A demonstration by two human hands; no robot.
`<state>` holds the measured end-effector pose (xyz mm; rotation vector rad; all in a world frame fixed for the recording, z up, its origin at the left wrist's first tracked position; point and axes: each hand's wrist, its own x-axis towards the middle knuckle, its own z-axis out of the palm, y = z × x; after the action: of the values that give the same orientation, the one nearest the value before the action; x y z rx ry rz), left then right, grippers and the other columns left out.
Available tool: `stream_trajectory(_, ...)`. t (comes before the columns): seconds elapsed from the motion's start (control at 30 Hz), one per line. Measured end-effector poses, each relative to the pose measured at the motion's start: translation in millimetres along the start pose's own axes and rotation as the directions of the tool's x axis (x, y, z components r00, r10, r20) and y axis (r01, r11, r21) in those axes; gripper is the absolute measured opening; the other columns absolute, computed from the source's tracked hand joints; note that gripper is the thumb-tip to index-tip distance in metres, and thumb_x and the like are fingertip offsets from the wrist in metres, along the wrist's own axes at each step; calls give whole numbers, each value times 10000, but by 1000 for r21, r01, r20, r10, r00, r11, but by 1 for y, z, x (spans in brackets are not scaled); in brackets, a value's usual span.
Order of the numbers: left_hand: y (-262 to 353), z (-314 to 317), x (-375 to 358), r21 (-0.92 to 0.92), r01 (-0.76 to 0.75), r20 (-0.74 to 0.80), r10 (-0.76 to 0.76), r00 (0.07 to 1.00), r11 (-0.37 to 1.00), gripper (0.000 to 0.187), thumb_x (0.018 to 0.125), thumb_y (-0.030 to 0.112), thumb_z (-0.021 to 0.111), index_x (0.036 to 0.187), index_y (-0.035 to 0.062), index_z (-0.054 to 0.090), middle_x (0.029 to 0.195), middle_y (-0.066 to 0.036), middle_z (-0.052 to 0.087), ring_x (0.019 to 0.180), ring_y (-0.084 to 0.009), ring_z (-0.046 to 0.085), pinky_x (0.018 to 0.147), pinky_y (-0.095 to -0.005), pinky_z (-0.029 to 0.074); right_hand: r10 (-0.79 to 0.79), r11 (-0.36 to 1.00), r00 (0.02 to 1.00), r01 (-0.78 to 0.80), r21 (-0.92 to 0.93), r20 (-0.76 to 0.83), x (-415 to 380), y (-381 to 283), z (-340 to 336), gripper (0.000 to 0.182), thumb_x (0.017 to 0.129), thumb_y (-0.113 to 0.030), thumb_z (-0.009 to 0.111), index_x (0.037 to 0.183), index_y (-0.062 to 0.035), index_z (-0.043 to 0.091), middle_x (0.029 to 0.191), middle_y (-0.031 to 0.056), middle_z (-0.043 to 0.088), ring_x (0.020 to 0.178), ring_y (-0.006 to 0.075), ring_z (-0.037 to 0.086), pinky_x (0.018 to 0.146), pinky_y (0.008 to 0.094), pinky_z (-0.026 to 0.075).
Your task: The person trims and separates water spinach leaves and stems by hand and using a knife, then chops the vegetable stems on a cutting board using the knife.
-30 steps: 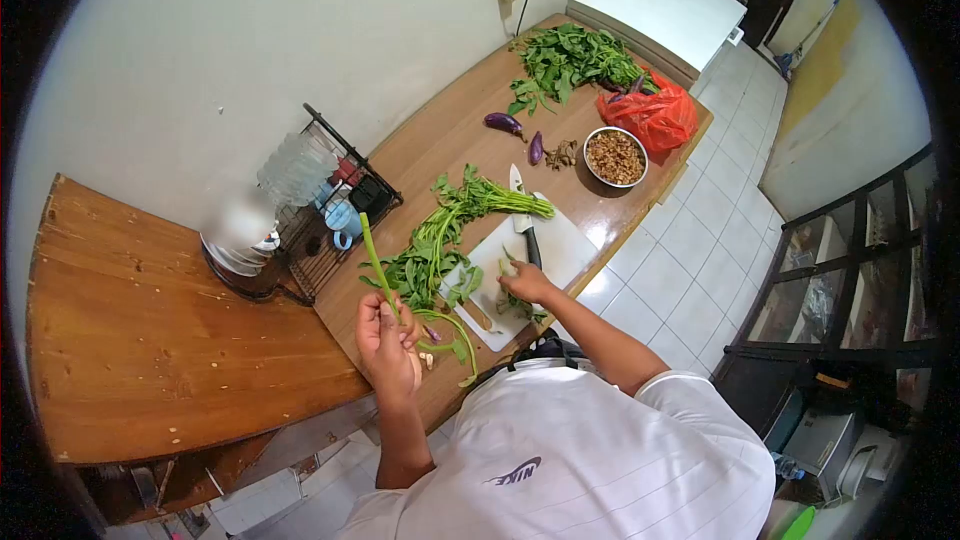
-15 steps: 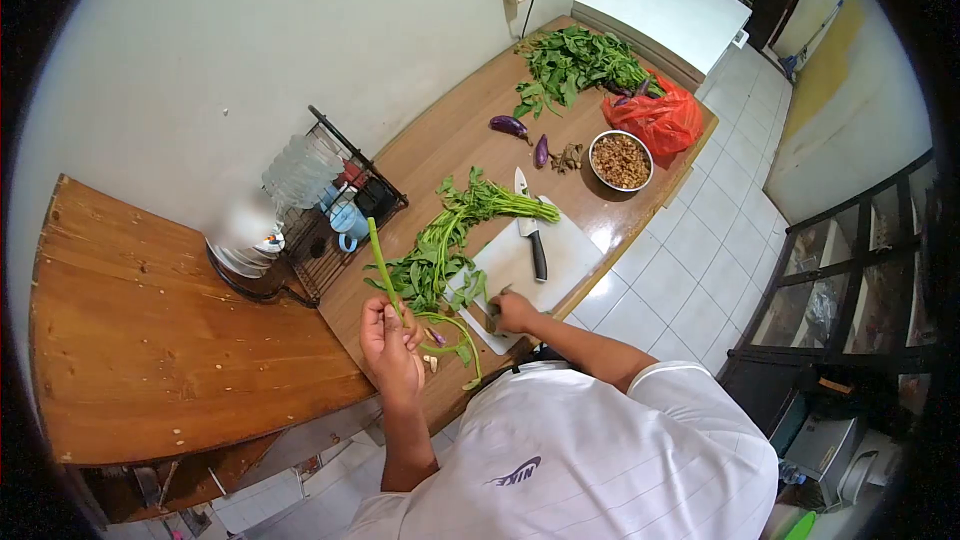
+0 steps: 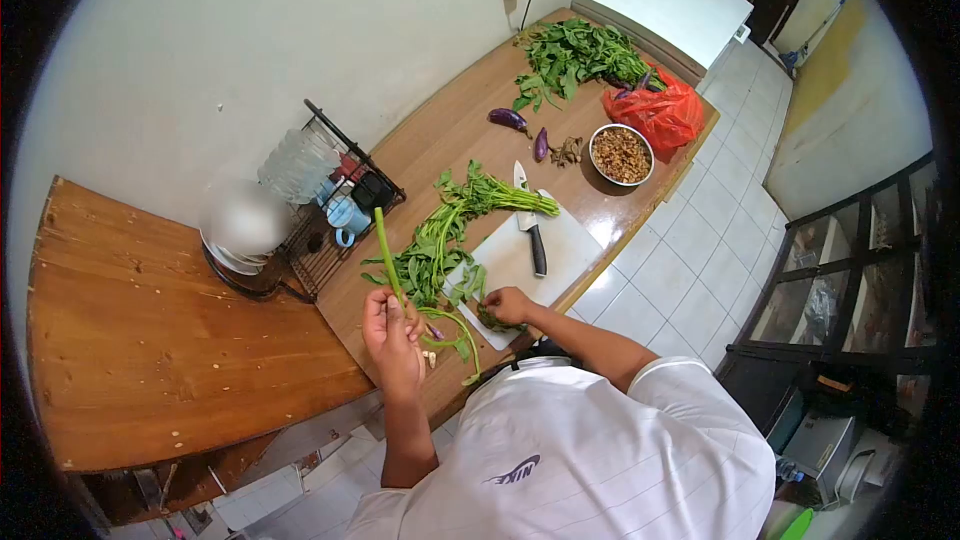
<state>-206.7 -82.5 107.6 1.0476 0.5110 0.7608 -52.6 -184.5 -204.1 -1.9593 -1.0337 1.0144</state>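
Note:
My left hand [image 3: 394, 332] is closed round a thick green stem [image 3: 385, 252], which stands up out of the fist. Near the lower corner of the white cutting board [image 3: 572, 242], my right hand [image 3: 510, 306] has its fingers pressed together on dark green leaves [image 3: 488, 318]. A knife [image 3: 537, 245] with a black handle lies on the board. Its blade points toward a bunch of leafy greens [image 3: 450, 225] that lies partly on the board. A thin curved stem [image 3: 468, 335] and small pale pieces [image 3: 430, 358] are beside my left hand.
Farther back are two eggplants [image 3: 508, 120], a bowl of brown chunks [image 3: 621, 155], a red plastic bag [image 3: 668, 115] and more leafy greens [image 3: 575, 55]. A black dish rack [image 3: 318, 240] with a blue mug [image 3: 346, 217] stands at the left, by the wall.
My right hand has shifted slightly, and more of the dark leaves shows beneath its fingers. The stem in my left hand has tilted slightly and moved a little to the right.

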Motion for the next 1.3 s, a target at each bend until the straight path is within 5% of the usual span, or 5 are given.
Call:
stream_trajectory(0.3, -67, -5, 18, -117, 276, 43, -273, 961, 954, 77, 1033, 168, 542, 1092, 124, 522, 970, 2, 522, 649, -48, 402, 538, -188, 336, 124, 896, 741, -370, -247, -660, -39, -33, -95, 393, 806, -256, 712, 1124, -62, 588, 1081, 187, 608, 1003, 392, 621, 886, 494, 524)
stream_trajectory(0.6, -184, -21, 29, 114, 597, 43, -604, 796, 794, 198, 994, 152, 558, 1183, 111, 519, 890, 6, 495, 630, -62, 422, 511, -197, 369, 480, 869, 751, -477, 130, -453, -19, 31, -92, 531, 689, -346, 721, 1090, -30, 573, 998, 271, 673, 965, 425, 654, 862, 489, 514)
stream_trajectory(0.9, -236, -26, 51, 370, 608, 70, -674, 736, 702, 165, 975, 120, 539, 1118, 44, 566, 863, -29, 584, 660, -86, 533, 559, -256, 465, 551, 743, 814, -379, 551, -184, -112, 51, -102, 158, 741, -220, 669, 837, -95, 658, 622, -20, 499, 544, 106, 468, 467, 289, 380)
stream_trajectory(1.1, -221, -9, 70, 389, 425, 262, -540, 800, 817, 101, 992, 158, 476, 999, 85, 547, 760, 23, 508, 664, -73, 450, 604, -239, 393, 647, 684, 757, -527, 505, -87, -172, 14, -106, 490, 921, -540, 631, 692, -113, 570, 613, -39, 467, 547, 94, 414, 503, 289, 330)
stream_trajectory(1.3, -143, 42, 59, 216, 292, 497, -362, 788, 932, 262, 1072, 289, 473, 957, 59, 523, 789, 20, 481, 669, -71, 425, 613, -234, 386, 369, 710, 918, -177, 681, -146, -247, -51, -111, 344, 1028, -368, 548, 1155, -76, 679, 806, -19, 544, 681, 79, 473, 596, 272, 417)
